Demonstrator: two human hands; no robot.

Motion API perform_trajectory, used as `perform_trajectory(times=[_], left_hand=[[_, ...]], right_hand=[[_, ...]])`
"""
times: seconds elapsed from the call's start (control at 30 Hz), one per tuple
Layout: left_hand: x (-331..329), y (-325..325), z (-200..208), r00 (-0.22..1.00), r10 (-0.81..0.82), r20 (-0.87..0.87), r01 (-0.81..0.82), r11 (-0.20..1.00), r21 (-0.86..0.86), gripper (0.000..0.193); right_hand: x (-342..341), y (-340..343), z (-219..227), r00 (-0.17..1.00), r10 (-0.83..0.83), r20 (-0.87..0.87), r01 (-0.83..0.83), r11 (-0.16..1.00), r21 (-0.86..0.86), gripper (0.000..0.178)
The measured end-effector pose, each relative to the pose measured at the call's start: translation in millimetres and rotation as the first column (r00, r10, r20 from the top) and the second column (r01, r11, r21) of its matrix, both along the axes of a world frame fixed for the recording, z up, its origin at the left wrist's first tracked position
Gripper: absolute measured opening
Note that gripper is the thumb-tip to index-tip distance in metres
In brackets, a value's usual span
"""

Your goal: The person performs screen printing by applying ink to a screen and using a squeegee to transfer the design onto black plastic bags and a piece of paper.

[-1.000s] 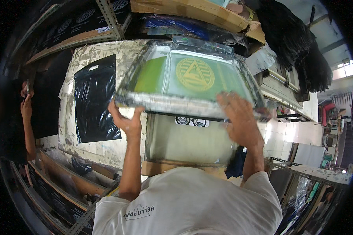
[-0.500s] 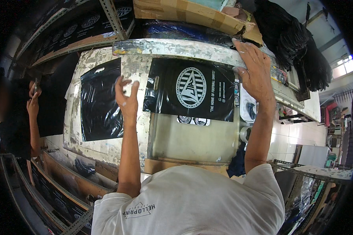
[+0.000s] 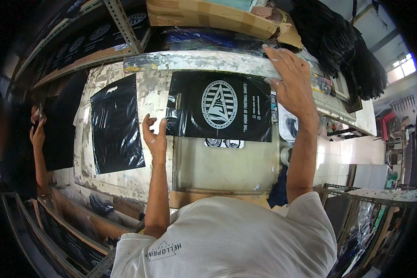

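Observation:
A black plastic bag [image 3: 190, 104] with a white round print and a cut-out handle lies flat over the pale screen-like panel [image 3: 217, 171] in front of me. My left hand [image 3: 156, 141] is at its lower left corner, thumb and fingers apart, holding nothing; whether the thumb touches the bag's edge I cannot tell. My right hand [image 3: 292, 85] grips the long paint-stained rail [image 3: 194, 64] behind the bag, fingers over the far side and thumb on the near side. Left of my left hand lies a plain black bag [image 3: 116, 125] on the stained table [image 3: 83, 157].
Cardboard [image 3: 208, 15] and dark plastic lie behind the rail. Metal racks [image 3: 120, 23] with printed black bags stand at the far left. Another person's hand [image 3: 38, 132] is at the left. Black sheets [image 3: 331, 41] hang at the far right. A dark cloth [image 3: 278, 189] is by my right arm.
My left hand has come down and slightly right, away from the plain bag to the printed bag's lower left corner. The right hand keeps its grip; the whole view has shifted a little.

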State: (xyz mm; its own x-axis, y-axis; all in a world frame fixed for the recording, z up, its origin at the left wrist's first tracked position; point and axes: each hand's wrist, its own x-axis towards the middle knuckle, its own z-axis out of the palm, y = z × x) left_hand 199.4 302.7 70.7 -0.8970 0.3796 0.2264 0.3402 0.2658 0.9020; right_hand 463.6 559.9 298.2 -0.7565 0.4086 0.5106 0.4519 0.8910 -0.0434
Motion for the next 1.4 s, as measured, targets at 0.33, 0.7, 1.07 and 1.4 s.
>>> perform_trajectory(times=[0.33,0.7,1.07,1.4], left_hand=[[8,-12,-71,0.976,0.008,-0.219,-0.097,0.913,-0.397,0.078],[21,-8,-77,0.945,0.0,-0.326,-0.151,0.886,-0.438,0.077],[23,0,-72,0.975,0.048,-0.217,-0.147,0.873,-0.466,0.062],[28,4,-59,0.98,0.058,-0.193,-0.15,0.85,-0.505,0.041]], right_hand=[[-1,2,-1,1.0,-0.02,0.009,0.02,1.0,0.0,0.074],[-3,-1,3,1.0,-0.009,-0.005,0.009,1.0,-0.023,0.073],[-4,-1,4,1.0,0.004,-0.017,-0.004,1.0,-0.017,0.072],[-4,-3,3,1.0,-0.025,0.001,0.025,0.999,-0.028,0.074]])
